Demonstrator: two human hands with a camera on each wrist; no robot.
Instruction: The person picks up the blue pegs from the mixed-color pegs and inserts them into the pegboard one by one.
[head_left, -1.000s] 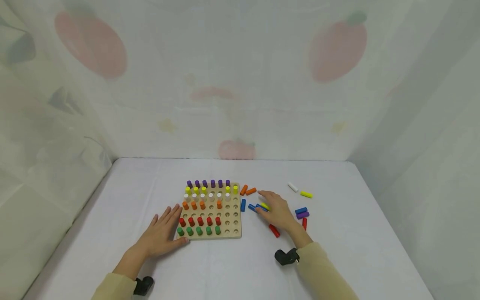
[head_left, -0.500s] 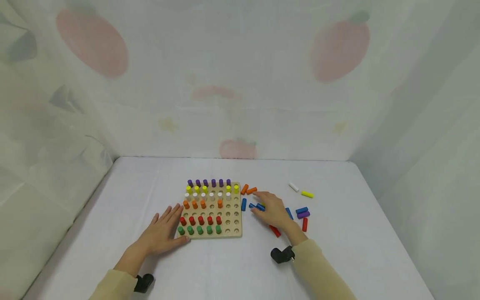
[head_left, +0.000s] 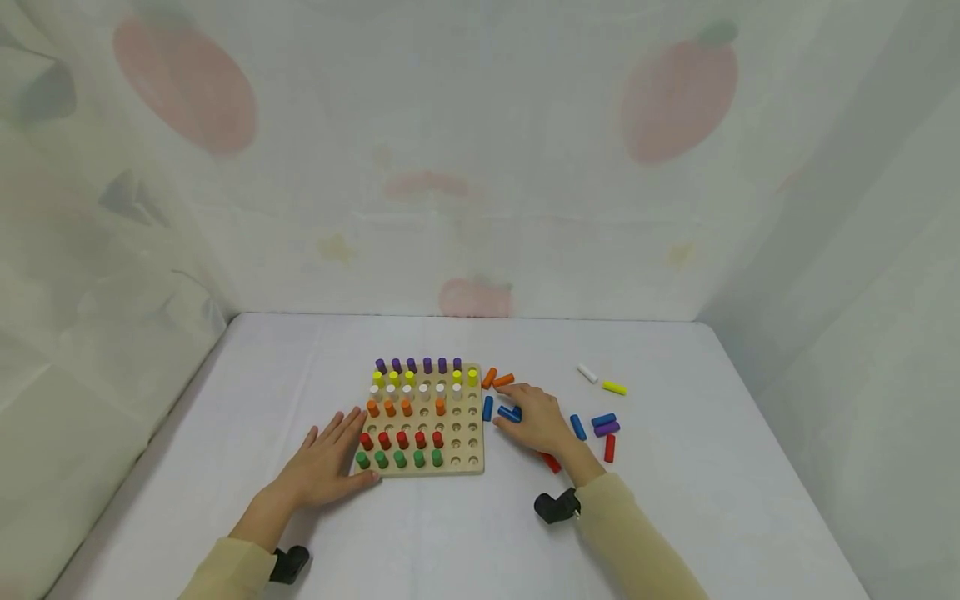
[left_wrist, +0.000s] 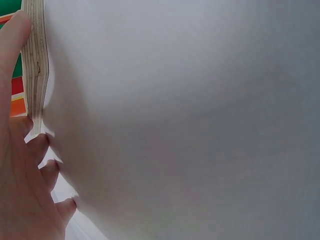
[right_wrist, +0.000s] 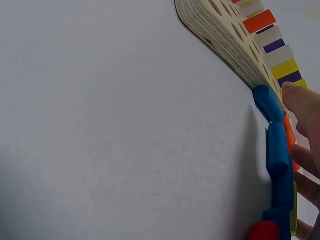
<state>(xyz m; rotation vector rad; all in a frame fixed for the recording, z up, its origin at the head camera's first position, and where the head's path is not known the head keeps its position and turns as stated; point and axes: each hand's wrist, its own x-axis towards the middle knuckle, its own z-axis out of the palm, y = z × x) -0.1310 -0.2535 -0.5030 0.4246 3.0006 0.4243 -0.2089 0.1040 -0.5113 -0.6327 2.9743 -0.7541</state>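
A wooden pegboard (head_left: 464, 452) holds rows of purple, yellow, white, orange, red and green pegs. My left hand (head_left: 318, 471) rests against its left side, fingers spread straight and thumb at the near corner. In the left wrist view that thumb lies over the board's edge (left_wrist: 36, 60). My right hand (head_left: 536, 418) hovers low over loose pegs right of the board, thumb and forefinger apart. Two blue pegs (head_left: 510, 413) lie between them, and the fingertips reach near an orange peg (head_left: 503, 380). In the right wrist view, nothing is held between thumb and fingers.
A blue peg (head_left: 488, 408) and another orange peg (head_left: 489, 377) lie along the board's right side. Farther right are a white peg (head_left: 587, 374), a yellow peg (head_left: 614, 388), a purple peg (head_left: 607, 429), and several blue and red ones. A curtain (head_left: 480, 167) stands behind the table.
My right hand has slid left toward the board over the loose pegs, uncovering a blue peg on its right and covering the yellow one beneath. The left hand has stayed in place.
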